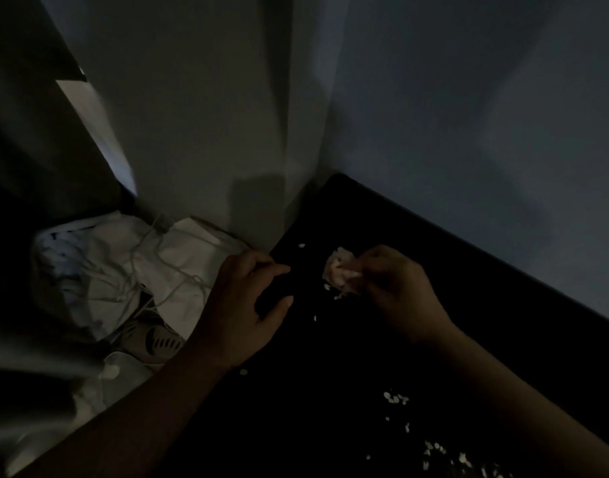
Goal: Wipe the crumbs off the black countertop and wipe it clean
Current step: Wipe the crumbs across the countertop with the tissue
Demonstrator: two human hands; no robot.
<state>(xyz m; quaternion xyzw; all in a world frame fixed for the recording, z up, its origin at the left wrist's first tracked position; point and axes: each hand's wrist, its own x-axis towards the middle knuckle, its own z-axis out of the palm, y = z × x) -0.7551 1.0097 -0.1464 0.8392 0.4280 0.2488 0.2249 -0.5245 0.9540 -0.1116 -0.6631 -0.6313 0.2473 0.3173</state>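
From the head view, our right hand (396, 288) has its grip closed on a crumpled pale tissue wad (341, 270) resting on the black desk (330, 374). Our left hand (248, 305) is cupped open at the desk's left edge, holding nothing. Pale crumbs (396, 399) lie nearer us than the wad. We risk sweeping them past the cupped hand onto the white cloth and cords (124, 270) below the edge.
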